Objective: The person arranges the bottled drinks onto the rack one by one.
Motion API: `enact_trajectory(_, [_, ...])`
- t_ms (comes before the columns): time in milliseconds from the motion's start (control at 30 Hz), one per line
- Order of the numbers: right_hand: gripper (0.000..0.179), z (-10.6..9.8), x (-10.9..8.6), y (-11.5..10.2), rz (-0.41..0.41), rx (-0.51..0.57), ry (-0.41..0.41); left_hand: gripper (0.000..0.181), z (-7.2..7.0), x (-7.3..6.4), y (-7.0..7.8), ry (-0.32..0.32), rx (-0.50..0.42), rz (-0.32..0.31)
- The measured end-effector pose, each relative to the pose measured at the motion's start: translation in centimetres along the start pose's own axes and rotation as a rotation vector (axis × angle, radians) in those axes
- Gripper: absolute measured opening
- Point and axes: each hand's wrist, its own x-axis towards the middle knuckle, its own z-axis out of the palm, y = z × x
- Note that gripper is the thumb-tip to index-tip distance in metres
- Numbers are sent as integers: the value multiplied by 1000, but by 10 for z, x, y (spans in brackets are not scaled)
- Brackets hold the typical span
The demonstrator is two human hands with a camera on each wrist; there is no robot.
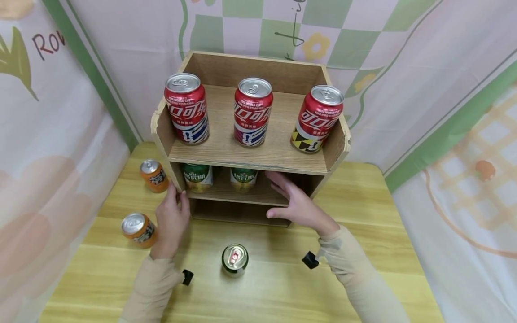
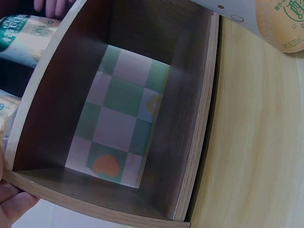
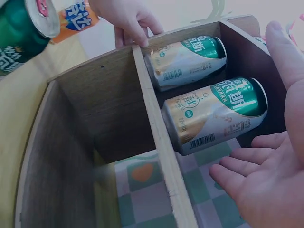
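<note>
A wooden shelf [image 1: 246, 162] stands on the table. My left hand [image 1: 171, 222] grips its left side panel near the middle board, and its fingertips also show at that panel in the right wrist view. My right hand [image 1: 300, 208] reaches into the right part of the middle tier, fingers extended, holding nothing. In the right wrist view its palm faces the nearer green-and-gold can [image 3: 218, 114], with a gap between them. Another such can [image 3: 187, 61] stands to the left on that tier. A third green can [image 1: 235, 259] stands on the table before the shelf.
Three red cola cans, left [image 1: 187, 110], middle [image 1: 253, 112] and right [image 1: 317, 119], stand on the top tier. Two orange cans, one farther [image 1: 155, 176] and one nearer [image 1: 139, 230], stand left of the shelf. Patterned cloth [image 1: 282, 31] hangs behind.
</note>
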Motion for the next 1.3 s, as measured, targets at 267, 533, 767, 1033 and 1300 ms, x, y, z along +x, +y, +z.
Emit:
enact_trajectory(267, [103, -1, -20, 14, -97, 37, -28, 16, -1, 0, 0, -12, 1, -5])
enact_trajectory(533, [87, 0, -32, 26, -121, 121, -92, 15, -2, 0, 0, -8, 4, -8])
enact_trajectory(767, [75, 10, -47, 39, -99, 140, -137, 16, -1, 0, -1, -21, -4, 1])
enact_trajectory(1033, [69, 25, -60, 61, -108, 157, -168, 18, -2, 1, 1, -24, -7, -8])
enact_trajectory(1300, [76, 45, -61, 77, -87, 193, -243, 18, -1, 1, 0, -25, -8, -2])
